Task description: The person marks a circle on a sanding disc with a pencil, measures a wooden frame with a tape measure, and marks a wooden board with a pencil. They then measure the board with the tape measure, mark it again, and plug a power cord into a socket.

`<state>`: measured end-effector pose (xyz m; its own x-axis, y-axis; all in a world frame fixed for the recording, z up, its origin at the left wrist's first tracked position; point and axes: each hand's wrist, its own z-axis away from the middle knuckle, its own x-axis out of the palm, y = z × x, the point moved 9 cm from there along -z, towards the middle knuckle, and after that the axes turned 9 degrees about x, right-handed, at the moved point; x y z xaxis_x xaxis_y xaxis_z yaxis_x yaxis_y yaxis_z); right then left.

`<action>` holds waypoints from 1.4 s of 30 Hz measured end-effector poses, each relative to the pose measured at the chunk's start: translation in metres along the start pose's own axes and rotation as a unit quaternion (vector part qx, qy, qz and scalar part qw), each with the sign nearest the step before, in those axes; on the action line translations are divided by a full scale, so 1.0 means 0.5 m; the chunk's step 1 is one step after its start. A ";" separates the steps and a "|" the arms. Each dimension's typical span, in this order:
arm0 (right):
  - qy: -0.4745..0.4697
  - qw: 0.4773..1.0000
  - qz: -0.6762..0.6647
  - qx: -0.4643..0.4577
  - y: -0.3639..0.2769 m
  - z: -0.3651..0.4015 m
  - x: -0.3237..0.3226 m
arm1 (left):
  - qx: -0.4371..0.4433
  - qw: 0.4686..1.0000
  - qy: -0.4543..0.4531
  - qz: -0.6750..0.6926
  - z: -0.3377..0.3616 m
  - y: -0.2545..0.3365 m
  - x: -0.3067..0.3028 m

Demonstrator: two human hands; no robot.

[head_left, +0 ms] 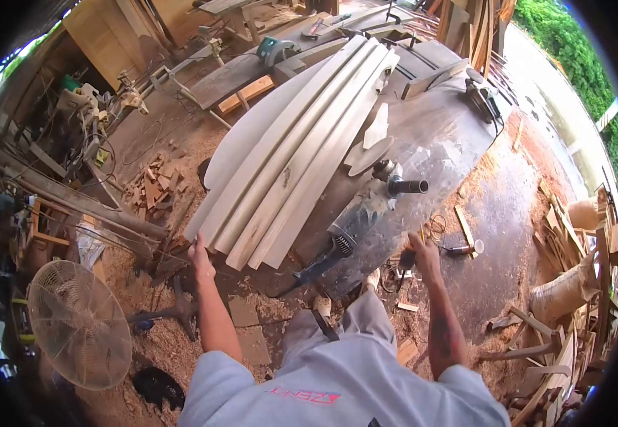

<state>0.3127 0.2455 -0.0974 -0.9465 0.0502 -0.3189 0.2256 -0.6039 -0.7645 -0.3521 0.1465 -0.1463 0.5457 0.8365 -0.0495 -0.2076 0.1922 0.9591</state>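
Several long pale boards (291, 153) lie side by side on the workbench (441, 153). My left hand (199, 257) is at the near left corner of the outermost board, fingers closed on its end. To the right, my right hand (421, 255) is closed around a small dark object with a thin tip pointing up; what it is I cannot make out. Between the hands, an angle grinder (366, 210) with a black side handle rests on the bench. A round disc (370, 156) and a pale offcut (376, 126) lie just beyond the grinder.
A caged fan (80, 325) stands at the lower left. Wood scraps (154, 186) and shavings cover parts of the floor. Another power tool (483, 99) sits at the bench's far right. Sacks (564, 290) and stacked lumber line the right side.
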 end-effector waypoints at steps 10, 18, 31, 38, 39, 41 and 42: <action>-0.008 0.957 0.273 -0.098 -0.090 -0.315 0.041 | -0.065 0.992 0.109 -0.002 -0.003 -0.005 -0.036; 0.098 0.993 -0.015 -0.060 -0.153 -0.331 -0.135 | 0.243 0.968 0.044 0.036 0.301 0.304 0.038; -0.284 0.914 -0.289 -0.025 -0.646 -0.197 0.221 | 0.625 0.749 -0.204 -0.084 0.799 0.525 0.267; -0.295 0.936 -0.184 -0.045 -0.635 -0.263 0.286 | 0.634 0.665 -0.358 -0.170 0.826 0.469 0.306; -0.324 0.925 -0.195 -0.034 -0.632 -0.270 0.290 | 0.605 0.691 -0.357 -0.170 0.815 0.461 0.306; -0.321 0.924 -0.205 -0.038 -0.618 -0.289 0.290 | 0.523 0.740 -0.380 -0.184 0.789 0.435 0.310; -0.322 0.921 -0.213 -0.042 -0.614 -0.298 0.294 | 0.524 0.740 -0.380 -0.183 0.794 0.437 0.314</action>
<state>0.1385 0.5567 0.0069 -0.8876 -0.2302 0.3988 -0.2073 -0.5737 -0.7924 0.0105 0.1163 0.1658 0.7911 0.2196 -0.5708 0.5934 -0.5017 0.6294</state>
